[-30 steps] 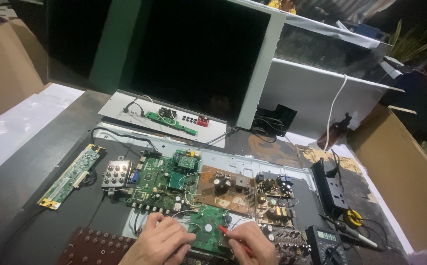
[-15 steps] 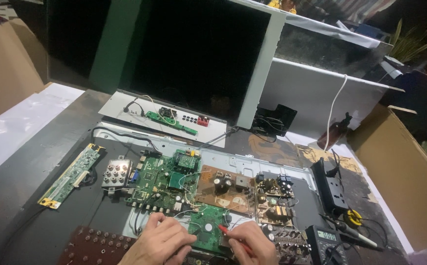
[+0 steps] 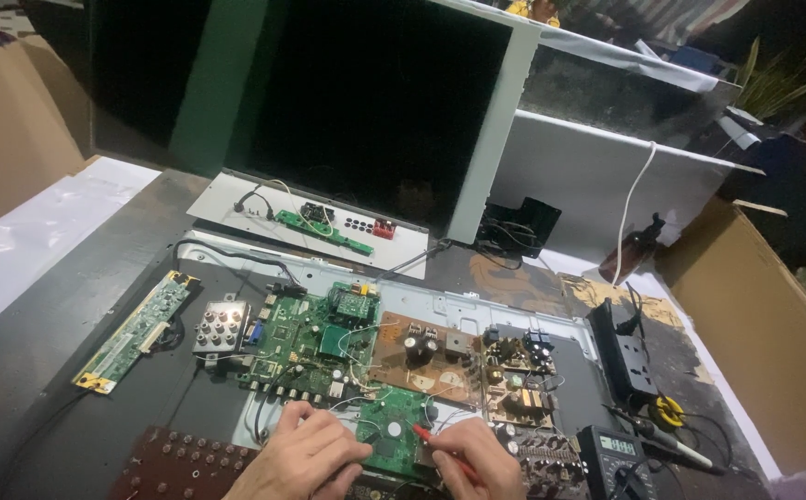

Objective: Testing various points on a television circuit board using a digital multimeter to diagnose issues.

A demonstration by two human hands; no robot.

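**Probing a Small Green Circuit Board: Items on the Dark Worktop**

Resting at the near edge of the worktop (image 3: pixel 70 306), the left hand (image 3: pixel 306 454) lies palm down with its fingers (image 3: pixel 352 451) curled onto the left edge of the small green circuit board (image 3: pixel 392 437); whether they pinch anything cannot be told. The right hand (image 3: pixel 477 458) is clenched around a red test probe (image 3: pixel 435 449), whose tip touches the same board near its right side. The board sits between the two hands, at the front of a pale metal chassis plate (image 3: pixel 477 310).

Items around it:
- Large green main board (image 3: pixel 306 338), just behind the left hand, with a silver connector block (image 3: pixel 221 327) on its left side.
- Brown power board (image 3: pixel 421 356) bearing dark capacitors, behind and right of the small board, with a further cluster of components (image 3: pixel 519 370) to its right.
- Long narrow green strip board (image 3: pixel 135 331), lying slantwise at far left, well apart from the hands.
- Dark red-brown panel with rows of studs (image 3: pixel 181 463), just left of the left hand.
- Digital multimeter (image 3: pixel 618 458), near the right hand, its display lit.
- Black power strip (image 3: pixel 627 352), behind the meter.
- Flat screen panel (image 3: pixel 357 102) standing upright at the back, with a white tray (image 3: pixel 236 199) holding a thin green board (image 3: pixel 322 230) at its foot.
- Brown cardboard sheet (image 3: pixel 764 324) along the right edge.
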